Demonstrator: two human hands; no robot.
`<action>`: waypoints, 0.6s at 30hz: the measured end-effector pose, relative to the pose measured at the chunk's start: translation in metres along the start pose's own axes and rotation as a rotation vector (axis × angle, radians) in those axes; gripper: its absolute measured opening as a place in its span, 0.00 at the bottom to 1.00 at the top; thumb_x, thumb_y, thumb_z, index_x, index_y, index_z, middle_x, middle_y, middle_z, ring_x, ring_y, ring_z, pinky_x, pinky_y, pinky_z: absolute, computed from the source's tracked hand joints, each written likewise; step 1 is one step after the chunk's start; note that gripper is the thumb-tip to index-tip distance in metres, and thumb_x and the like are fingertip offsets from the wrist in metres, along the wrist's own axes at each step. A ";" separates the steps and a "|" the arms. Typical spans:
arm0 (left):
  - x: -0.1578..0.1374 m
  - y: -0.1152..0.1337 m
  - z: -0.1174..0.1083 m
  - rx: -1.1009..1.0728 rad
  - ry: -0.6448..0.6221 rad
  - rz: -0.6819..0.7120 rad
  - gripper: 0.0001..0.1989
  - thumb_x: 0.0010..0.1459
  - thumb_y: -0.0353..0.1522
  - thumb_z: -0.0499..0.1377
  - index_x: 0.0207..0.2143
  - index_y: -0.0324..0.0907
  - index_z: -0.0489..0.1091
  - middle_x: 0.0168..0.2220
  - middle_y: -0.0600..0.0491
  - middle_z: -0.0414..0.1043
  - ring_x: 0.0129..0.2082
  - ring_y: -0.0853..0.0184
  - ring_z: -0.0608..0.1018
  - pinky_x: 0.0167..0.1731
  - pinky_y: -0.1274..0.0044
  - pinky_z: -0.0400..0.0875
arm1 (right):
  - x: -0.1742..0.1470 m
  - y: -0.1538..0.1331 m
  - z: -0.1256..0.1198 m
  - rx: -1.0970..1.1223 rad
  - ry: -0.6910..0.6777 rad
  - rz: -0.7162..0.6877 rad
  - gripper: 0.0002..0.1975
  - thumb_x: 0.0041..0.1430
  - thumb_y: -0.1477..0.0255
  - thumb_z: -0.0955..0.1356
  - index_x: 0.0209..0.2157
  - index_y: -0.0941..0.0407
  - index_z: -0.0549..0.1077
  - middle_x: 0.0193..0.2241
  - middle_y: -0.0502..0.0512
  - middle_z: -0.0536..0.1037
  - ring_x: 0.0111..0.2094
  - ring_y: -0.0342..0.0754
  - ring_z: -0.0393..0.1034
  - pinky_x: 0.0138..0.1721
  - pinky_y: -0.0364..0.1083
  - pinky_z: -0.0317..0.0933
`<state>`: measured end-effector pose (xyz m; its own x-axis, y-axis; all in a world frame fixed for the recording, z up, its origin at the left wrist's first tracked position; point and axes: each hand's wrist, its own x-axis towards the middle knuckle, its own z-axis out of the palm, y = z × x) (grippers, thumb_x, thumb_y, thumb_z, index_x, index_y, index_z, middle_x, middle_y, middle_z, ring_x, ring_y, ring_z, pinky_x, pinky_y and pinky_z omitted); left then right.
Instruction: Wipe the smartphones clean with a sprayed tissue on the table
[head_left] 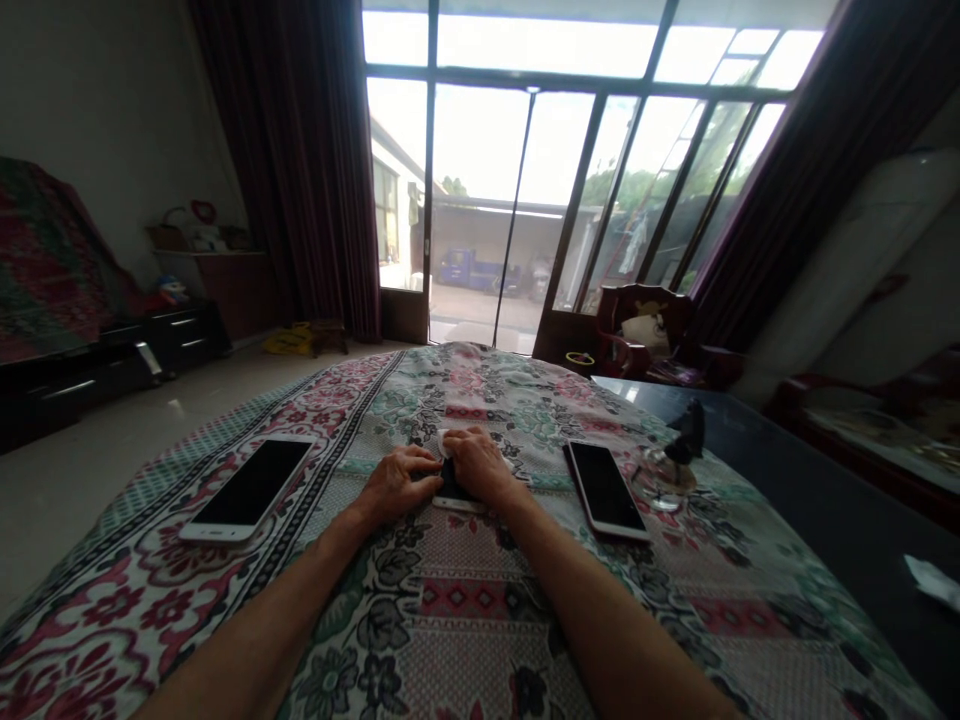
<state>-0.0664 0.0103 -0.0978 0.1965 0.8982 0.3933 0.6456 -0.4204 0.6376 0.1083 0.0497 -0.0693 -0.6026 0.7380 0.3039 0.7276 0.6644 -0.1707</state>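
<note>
A smartphone (456, 494) with a dark screen and a pale frame lies on the patterned cloth, mostly covered by my hands. My left hand (401, 483) grips its left edge with the fingers bent. My right hand (478, 465) is closed on a small white tissue (443, 440) and presses over the phone's screen. Farther left lies a larger white phone (251, 490), screen up and dark. To the right of my hands is another white-framed phone (606, 488), also screen up. A clear spray bottle (666, 482) with a black top stands beyond it.
The flowered tablecloth (480, 600) covers the surface beneath my arms. A dark tabletop (795, 490) with a white crumpled paper (932, 582) adjoins on the right. A wooden chair (646, 330) and tall glass doors (480, 220) stand ahead.
</note>
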 end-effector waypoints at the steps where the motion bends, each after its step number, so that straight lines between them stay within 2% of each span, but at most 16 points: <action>1: 0.000 0.000 0.000 0.000 0.000 0.005 0.11 0.50 0.34 0.63 0.36 0.45 0.82 0.42 0.49 0.80 0.45 0.58 0.78 0.50 0.69 0.70 | 0.000 -0.001 0.001 0.008 -0.002 -0.022 0.13 0.59 0.82 0.62 0.36 0.57 0.78 0.43 0.57 0.79 0.45 0.49 0.68 0.50 0.44 0.55; 5: 0.000 0.001 -0.001 -0.003 -0.008 0.007 0.10 0.50 0.34 0.63 0.35 0.47 0.82 0.41 0.51 0.80 0.45 0.59 0.78 0.49 0.70 0.70 | 0.001 -0.001 0.002 0.042 0.006 -0.057 0.14 0.59 0.81 0.62 0.36 0.56 0.78 0.44 0.55 0.79 0.46 0.48 0.69 0.51 0.43 0.54; 8: 0.000 0.001 -0.001 -0.003 -0.006 0.001 0.11 0.49 0.35 0.63 0.36 0.45 0.82 0.42 0.49 0.80 0.45 0.58 0.78 0.50 0.69 0.70 | 0.002 0.001 0.000 0.057 0.027 -0.025 0.15 0.59 0.82 0.62 0.37 0.56 0.79 0.45 0.55 0.80 0.46 0.47 0.70 0.52 0.42 0.55; 12: 0.000 0.000 -0.001 -0.002 0.008 -0.010 0.12 0.49 0.36 0.64 0.37 0.46 0.82 0.42 0.49 0.80 0.45 0.57 0.78 0.50 0.68 0.70 | 0.001 0.008 -0.005 0.039 0.046 0.087 0.14 0.59 0.82 0.62 0.36 0.56 0.79 0.43 0.56 0.81 0.46 0.47 0.71 0.53 0.43 0.54; 18: -0.001 0.001 -0.001 -0.013 0.006 -0.026 0.12 0.49 0.36 0.64 0.37 0.45 0.82 0.42 0.48 0.80 0.46 0.57 0.78 0.50 0.68 0.71 | -0.001 0.034 -0.006 -0.001 0.089 0.266 0.15 0.59 0.82 0.62 0.36 0.57 0.79 0.46 0.59 0.80 0.49 0.48 0.71 0.53 0.43 0.55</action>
<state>-0.0664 0.0090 -0.0964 0.1748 0.9082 0.3803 0.6408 -0.3982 0.6563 0.1358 0.0708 -0.0695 -0.3592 0.8732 0.3293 0.8569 0.4484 -0.2542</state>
